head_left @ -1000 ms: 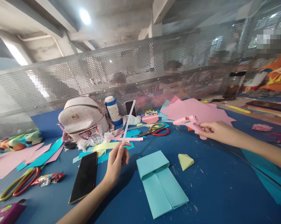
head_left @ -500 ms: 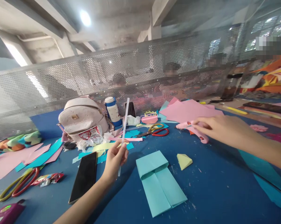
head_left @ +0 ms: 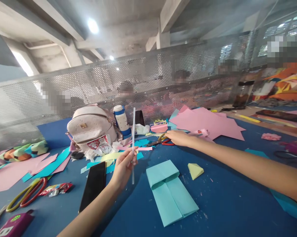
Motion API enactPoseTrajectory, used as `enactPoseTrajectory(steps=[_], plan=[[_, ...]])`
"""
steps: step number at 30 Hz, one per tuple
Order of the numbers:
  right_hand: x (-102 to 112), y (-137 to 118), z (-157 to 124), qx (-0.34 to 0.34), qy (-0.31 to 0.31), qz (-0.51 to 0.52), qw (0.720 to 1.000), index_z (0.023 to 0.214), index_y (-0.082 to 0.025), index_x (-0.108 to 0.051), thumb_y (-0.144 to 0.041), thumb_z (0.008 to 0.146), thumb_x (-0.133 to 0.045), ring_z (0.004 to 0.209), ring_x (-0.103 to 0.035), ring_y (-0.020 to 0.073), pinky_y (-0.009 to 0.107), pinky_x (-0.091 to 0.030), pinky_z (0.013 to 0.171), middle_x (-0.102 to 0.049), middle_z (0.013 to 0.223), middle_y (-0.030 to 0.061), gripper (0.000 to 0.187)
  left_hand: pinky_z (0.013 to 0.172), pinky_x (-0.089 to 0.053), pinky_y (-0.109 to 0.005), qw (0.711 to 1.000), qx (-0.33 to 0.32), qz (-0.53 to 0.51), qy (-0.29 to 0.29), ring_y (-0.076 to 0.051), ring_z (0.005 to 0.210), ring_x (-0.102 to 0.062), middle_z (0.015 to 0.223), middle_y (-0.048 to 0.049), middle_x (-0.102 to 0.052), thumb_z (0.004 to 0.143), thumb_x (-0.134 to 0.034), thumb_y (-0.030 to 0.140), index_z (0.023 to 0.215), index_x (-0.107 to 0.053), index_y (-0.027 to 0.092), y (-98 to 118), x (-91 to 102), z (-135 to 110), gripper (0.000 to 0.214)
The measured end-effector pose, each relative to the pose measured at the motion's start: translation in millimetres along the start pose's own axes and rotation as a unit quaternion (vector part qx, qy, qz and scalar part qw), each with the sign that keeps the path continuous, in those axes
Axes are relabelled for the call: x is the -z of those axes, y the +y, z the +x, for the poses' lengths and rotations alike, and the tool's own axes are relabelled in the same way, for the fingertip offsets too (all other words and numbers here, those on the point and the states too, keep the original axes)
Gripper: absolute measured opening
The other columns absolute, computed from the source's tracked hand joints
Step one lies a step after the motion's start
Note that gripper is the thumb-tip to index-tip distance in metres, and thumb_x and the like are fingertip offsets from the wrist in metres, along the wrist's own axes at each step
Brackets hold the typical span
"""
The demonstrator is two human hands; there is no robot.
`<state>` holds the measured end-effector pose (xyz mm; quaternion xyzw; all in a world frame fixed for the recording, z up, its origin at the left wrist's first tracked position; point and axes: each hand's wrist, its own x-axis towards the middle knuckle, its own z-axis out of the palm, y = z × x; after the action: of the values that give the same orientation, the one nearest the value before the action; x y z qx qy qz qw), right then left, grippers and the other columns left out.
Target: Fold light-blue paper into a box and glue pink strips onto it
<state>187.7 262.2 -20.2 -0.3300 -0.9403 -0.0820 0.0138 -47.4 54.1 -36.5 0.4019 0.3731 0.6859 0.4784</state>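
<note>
Upright between the fingertips of my left hand [head_left: 123, 166] is a thin, translucent hot glue stick [head_left: 133, 128]. My right hand [head_left: 179, 137] reaches across the table with its fingers closed over the handles of a pair of scissors [head_left: 155, 142]; the handles are yellow and red and partly hidden by the hand. A pink glue gun [head_left: 201, 132] lies just behind my right forearm, partly covered by it. In front of me lies a folded light-blue paper piece [head_left: 172, 194]. Beside it rests a small pale-yellow folded paper [head_left: 195, 171].
A black phone [head_left: 93, 187] lies left of the folded paper. Behind it stand a pale backpack [head_left: 90, 123] and a white-and-blue bottle [head_left: 121, 120]. Pink sheets [head_left: 202, 120] lie at the back. Another pair of scissors [head_left: 27, 196] is at left. A perforated metal screen [head_left: 148, 75] borders the table.
My right hand has left the glue gun, which now lies on the table, and has moved left to the scissors. My left hand still holds the glue stick, now more vertical.
</note>
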Motion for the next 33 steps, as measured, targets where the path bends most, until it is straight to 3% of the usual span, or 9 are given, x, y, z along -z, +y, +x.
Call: enactPoseTrajectory(steps=[5, 10, 13, 18, 24, 28, 33], plan=[[4, 1, 4, 0.000, -0.025, -0.025, 0.999, 0.122, -0.016, -0.059, -0.034, 0.096, -0.061, 0.101, -0.064, 0.0219, 0.042, -0.056, 0.085, -0.062, 0.121, 0.0089, 0.032, 0.064, -0.048, -0.018, 1.000, 0.008, -0.006, 0.003, -0.008, 0.068, -0.056, 0.079, -0.0011, -0.062, 0.076, -0.082, 0.033, 0.105, -0.075, 0.016, -3, 3.1, 1, 0.035], [32, 0, -7, -0.010, 0.032, -0.020, 0.999, 0.112, -0.015, -0.063, -0.032, 0.094, -0.062, 0.100, -0.063, 0.0218, 0.042, -0.053, 0.086, -0.063, 0.117, 0.0084, 0.025, 0.069, -0.051, -0.019, 1.000, 0.001, 0.006, 0.007, -0.009, 0.070, -0.060, 0.078, -0.0005, -0.064, 0.076, -0.082, 0.034, 0.102, -0.075, 0.017, -4, 4.5, 2, 0.033], [48, 0, -17, -0.034, 0.076, 0.013, 0.996, 0.096, -0.012, -0.067, -0.027, 0.091, -0.060, 0.089, -0.064, 0.0243, 0.036, -0.049, 0.075, -0.065, 0.105, 0.0125, 0.017, 0.067, -0.051, -0.019, 1.000, -0.007, 0.020, 0.011, -0.008, 0.067, -0.059, 0.076, 0.0012, -0.063, 0.076, -0.082, 0.033, 0.101, -0.074, 0.019, -5, 5.3, 2, 0.030], [56, -12, -39, -0.030, 0.120, 0.129, 0.984, 0.095, -0.015, -0.066, -0.044, 0.099, -0.040, 0.084, -0.064, 0.0252, 0.033, -0.044, 0.069, -0.067, 0.095, 0.0126, 0.039, 0.058, -0.046, -0.016, 0.998, -0.019, 0.048, 0.022, -0.006, 0.058, -0.056, 0.070, 0.0025, -0.063, 0.077, -0.082, 0.032, 0.104, -0.075, 0.019, -4, 7.5, 4, 0.031], [48, -42, -60, 0.020, 0.045, 0.290, 0.956, 0.107, -0.019, -0.061, -0.057, 0.091, -0.051, 0.087, -0.064, 0.0240, 0.032, -0.047, 0.070, -0.066, 0.103, 0.0097, 0.043, 0.052, -0.043, -0.017, 0.997, -0.018, 0.074, 0.023, -0.006, 0.053, -0.056, 0.065, 0.0014, -0.064, 0.076, -0.082, 0.034, 0.106, -0.076, 0.017, -2, 6.0, 5, 0.035], [43, -51, -62, 0.033, -0.048, 0.394, 0.917, 0.081, -0.018, -0.055, -0.055, 0.095, -0.043, 0.066, -0.061, 0.0165, 0.026, -0.043, 0.053, -0.064, 0.081, 0.0071, 0.041, 0.042, -0.036, -0.017, 0.996, -0.006, 0.093, 0.017, -0.005, 0.046, -0.052, 0.072, -0.0033, -0.069, 0.072, -0.084, 0.035, 0.097, -0.078, 0.013, 1, 0.2, 3, 0.034], [29, -51, -60, 0.036, -0.113, 0.486, 0.866, 0.086, -0.017, -0.051, -0.060, 0.094, -0.043, 0.046, -0.047, 0.0095, 0.022, -0.035, 0.041, -0.057, 0.066, 0.0006, 0.045, 0.040, -0.040, -0.018, 0.995, 0.003, 0.099, 0.016, -0.008, 0.050, -0.056, 0.077, -0.0071, -0.072, 0.067, -0.086, 0.037, 0.088, -0.078, 0.011, 3, -7.2, -1, 0.034]])
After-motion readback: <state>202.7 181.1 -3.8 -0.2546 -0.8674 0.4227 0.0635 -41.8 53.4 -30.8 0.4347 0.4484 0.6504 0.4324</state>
